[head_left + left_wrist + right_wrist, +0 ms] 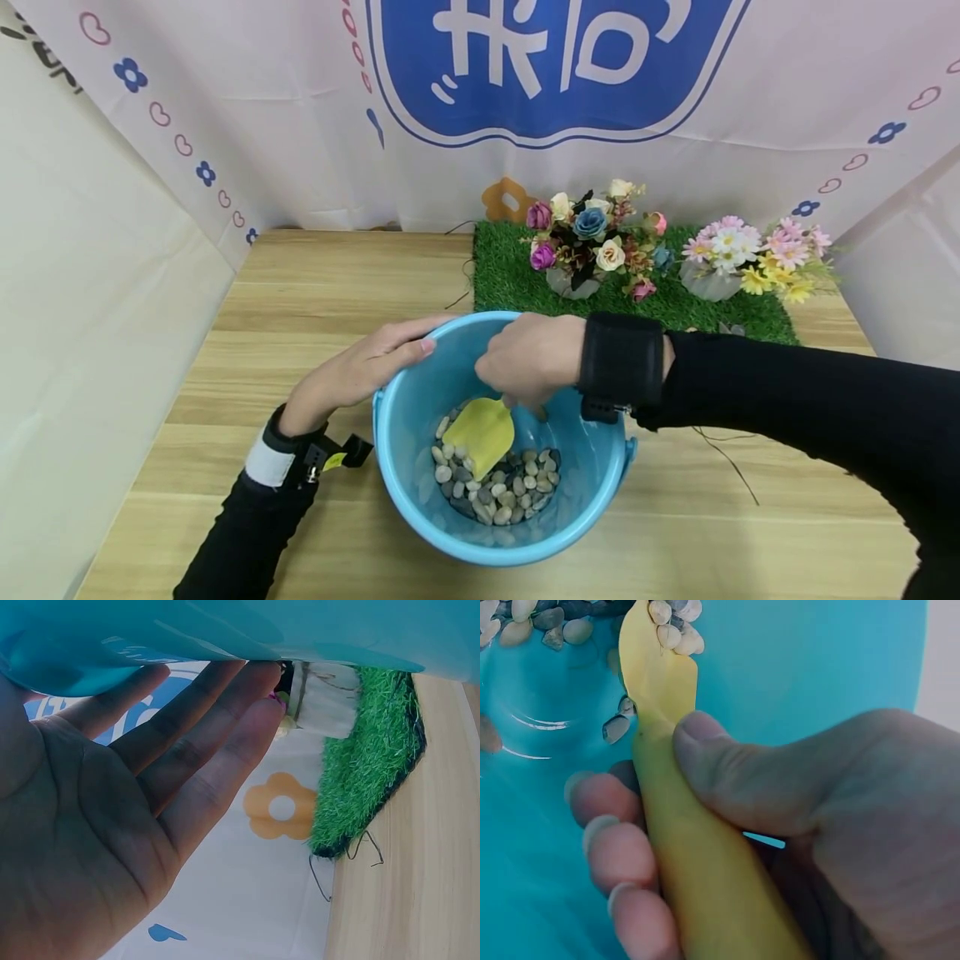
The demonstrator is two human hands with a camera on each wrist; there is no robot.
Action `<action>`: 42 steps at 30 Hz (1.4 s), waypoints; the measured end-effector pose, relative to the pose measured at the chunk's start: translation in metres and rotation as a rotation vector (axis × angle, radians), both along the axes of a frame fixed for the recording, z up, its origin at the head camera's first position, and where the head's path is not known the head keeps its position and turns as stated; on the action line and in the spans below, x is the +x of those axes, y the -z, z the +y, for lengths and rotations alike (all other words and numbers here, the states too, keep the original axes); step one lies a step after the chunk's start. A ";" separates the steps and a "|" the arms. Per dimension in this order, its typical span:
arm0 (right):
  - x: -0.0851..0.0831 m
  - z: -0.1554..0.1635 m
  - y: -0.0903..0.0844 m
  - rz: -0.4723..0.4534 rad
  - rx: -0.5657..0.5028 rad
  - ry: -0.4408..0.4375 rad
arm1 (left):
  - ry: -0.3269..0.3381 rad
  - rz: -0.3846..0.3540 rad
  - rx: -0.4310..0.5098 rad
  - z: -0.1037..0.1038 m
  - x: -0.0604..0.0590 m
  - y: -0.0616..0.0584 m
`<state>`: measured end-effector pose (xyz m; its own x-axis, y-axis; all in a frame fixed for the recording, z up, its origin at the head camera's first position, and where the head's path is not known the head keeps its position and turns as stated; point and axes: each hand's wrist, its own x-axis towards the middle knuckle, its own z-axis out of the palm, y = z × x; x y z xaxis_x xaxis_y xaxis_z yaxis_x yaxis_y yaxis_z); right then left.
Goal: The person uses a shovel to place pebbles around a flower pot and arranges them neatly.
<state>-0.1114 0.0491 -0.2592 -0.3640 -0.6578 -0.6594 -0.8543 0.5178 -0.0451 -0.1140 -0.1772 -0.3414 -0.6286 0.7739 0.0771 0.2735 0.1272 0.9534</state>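
Note:
A blue bucket [405, 500] stands on the wooden table, with grey and cream pebbles [517, 492] across its bottom. Inside it, my right hand [528, 354] grips the handle of a yellow toy shovel [480, 433]. The right wrist view shows thumb and fingers wrapped round the shovel's handle [697, 855], and several pebbles [676, 626] at its blade. At the bucket's left rim rests my left hand [367, 367]. In the left wrist view, the left hand's fingers [217, 765] are extended against the bucket's outer wall [337, 630].
Behind the bucket lies a green artificial grass mat [502, 275], with thin dark wires near its edge. Two flower arrangements stand on it: mixed roses [592, 242] and pink, white and yellow daisies [757, 254]. A printed white cloth [300, 167] hangs behind the table [330, 283].

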 end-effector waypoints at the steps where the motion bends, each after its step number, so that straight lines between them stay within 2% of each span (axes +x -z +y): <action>1: 0.000 0.000 0.000 -0.004 -0.001 0.004 | 0.000 0.000 0.000 0.000 0.000 0.000; 8: -0.002 0.001 -0.001 -0.059 -0.003 0.026 | -0.003 -0.014 -0.005 0.000 0.001 0.000; 16: -0.005 -0.001 0.003 -0.141 -0.026 0.038 | -0.017 0.022 -0.021 0.000 0.001 -0.001; 24: -0.009 0.003 0.003 -0.310 -0.013 0.087 | -0.018 0.013 -0.019 0.000 0.001 -0.001; 30: -0.010 0.009 -0.004 -0.361 -0.049 0.066 | -0.024 -0.024 -0.015 0.000 0.001 -0.001; 36: -0.011 0.017 -0.009 -0.399 -0.093 0.035 | -0.031 -0.015 -0.020 0.000 0.001 -0.001; 42: -0.014 0.023 -0.015 -0.450 -0.136 0.040 | -0.027 -0.018 -0.021 0.000 0.001 -0.002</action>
